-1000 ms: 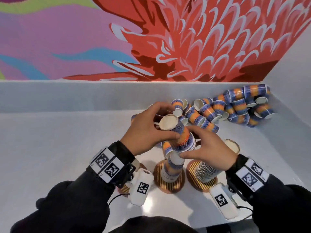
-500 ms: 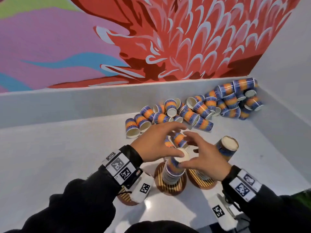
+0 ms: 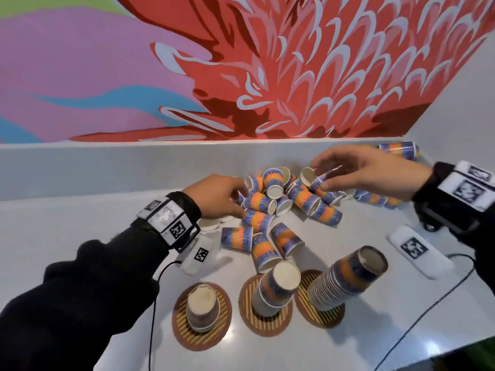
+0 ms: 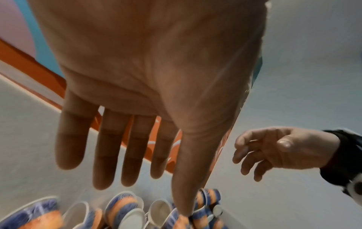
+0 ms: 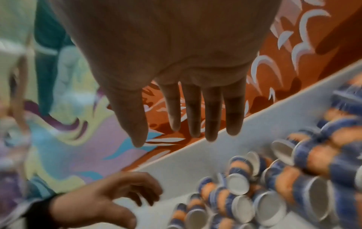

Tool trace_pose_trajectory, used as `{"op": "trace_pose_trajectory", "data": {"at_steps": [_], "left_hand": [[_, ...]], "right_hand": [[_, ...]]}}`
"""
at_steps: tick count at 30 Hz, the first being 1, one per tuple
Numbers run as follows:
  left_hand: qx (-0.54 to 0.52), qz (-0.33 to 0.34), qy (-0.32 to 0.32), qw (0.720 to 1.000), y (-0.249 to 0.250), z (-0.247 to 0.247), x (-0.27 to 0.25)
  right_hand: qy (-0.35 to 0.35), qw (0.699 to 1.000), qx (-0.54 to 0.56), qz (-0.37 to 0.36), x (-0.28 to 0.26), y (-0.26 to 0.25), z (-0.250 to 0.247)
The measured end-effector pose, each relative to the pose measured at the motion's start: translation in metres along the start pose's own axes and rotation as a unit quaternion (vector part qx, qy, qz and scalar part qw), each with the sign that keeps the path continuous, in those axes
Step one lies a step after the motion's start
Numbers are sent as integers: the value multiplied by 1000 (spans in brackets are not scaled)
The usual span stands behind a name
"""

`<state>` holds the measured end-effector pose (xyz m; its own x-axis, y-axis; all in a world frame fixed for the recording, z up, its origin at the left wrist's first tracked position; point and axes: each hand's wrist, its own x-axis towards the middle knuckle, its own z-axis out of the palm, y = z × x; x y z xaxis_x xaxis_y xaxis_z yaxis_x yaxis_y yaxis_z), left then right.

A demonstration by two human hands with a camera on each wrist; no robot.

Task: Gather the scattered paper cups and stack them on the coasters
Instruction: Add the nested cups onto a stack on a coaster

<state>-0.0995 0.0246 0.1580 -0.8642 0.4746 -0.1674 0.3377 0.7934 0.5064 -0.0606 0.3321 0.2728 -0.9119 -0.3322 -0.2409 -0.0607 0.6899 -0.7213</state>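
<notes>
Left hand [image 3: 214,195]: fingers extended and loosely spread, holding nothing. In the left wrist view the thumb tip appears to touch a cup at the near edge of the pile; contact cannot be confirmed in the head view, where the fingertips are hidden behind the knuckles.

Right hand [image 3: 359,174]: fingers relaxed and slightly bent, empty, poised above the far right part of the pile with thumb and forefinger just over one cup [image 3: 317,179] lying on its side. Whether it touches that cup cannot be told.

Scattered paper cups [image 3: 281,207]: heaped against the back ledge [image 3: 107,167], directly ahead of and below both hands. Most lie on their sides, long axes pointing many ways, mouths and white bases mixed. The left hand is nearer the left flank of the heap; the right hand is nearer the cups running toward the corner (several there are covered by the right wrist).

Coasters: three in a row at the near edge, well apart from both hands. The left coaster [image 3: 182,330] carries a low stack, the middle coaster [image 3: 247,321] a short leaning one, the right coaster [image 3: 332,317] a tall leaning stack [image 3: 345,277].

Judgement: the coming pick depends on each chosen cup's axis, since a side-lying cup must be turned base-up to nest.

Both wrist views are motion-blurred; cup counts are not determinable.
</notes>
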Motion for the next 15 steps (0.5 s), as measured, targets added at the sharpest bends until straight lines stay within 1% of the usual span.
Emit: {"op": "trace_pose_trajectory", "data": {"at_steps": [2, 4, 6, 10, 11, 13, 15], "left_hand": [[24, -8, -28, 999, -1, 11, 19], [51, -30, -60, 996, -7, 29, 37], [96, -58, -89, 990, -14, 49, 51], [153, -95, -140, 974, -19, 78, 69], [163, -105, -151, 969, -19, 84, 73], [191, -126, -177, 957, -24, 97, 79], [210, -130, -209, 946, -29, 108, 83]], "right_hand": [[-54, 994, -96, 26, 30, 24, -11], [-116, 975, -181, 55, 58, 53, -15], [-172, 954, -234, 73, 83, 84, -11], [-262, 923, -264, 102, 117, 139, 17], [-273, 920, -258, 114, 122, 152, 26], [-273, 921, -242, 136, 129, 171, 46], [-272, 925, -224, 144, 137, 190, 66]]}}
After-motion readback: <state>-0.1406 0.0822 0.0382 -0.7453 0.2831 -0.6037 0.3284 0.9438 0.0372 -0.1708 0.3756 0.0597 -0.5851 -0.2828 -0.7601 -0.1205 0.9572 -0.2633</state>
